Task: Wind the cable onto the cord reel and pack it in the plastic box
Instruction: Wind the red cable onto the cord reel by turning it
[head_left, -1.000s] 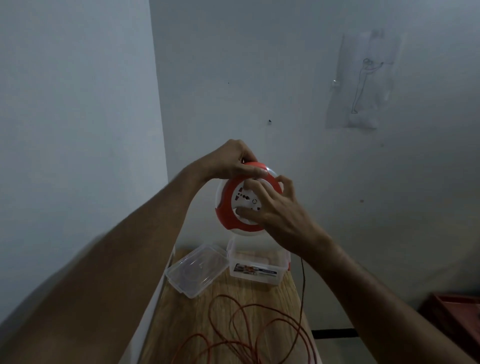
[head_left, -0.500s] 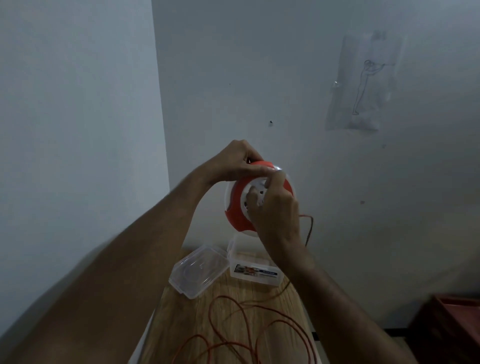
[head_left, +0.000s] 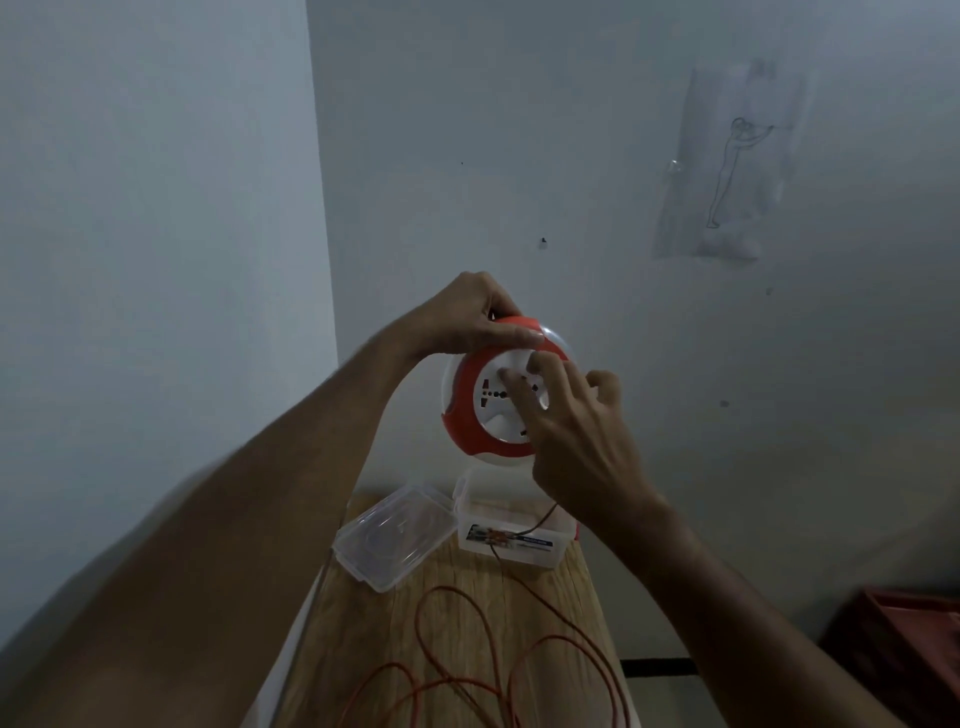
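I hold a round red and white cord reel up in the air in front of the wall. My left hand grips its top rim. My right hand lies over the white socket face, fingers curled on its centre. A thin red cable drops from the reel past the box and lies in loose loops on the wooden table. The clear plastic box stands open at the table's far end, below the reel.
The box's clear lid lies just left of the box. Walls stand close at the left and behind the table. A dark red crate sits low on the right. A sketch on paper hangs on the wall.
My right hand has turned on the reel's face, from the top edge round to the right side. The cable leading to the reel has shifted. My left hand has stayed on the rim.
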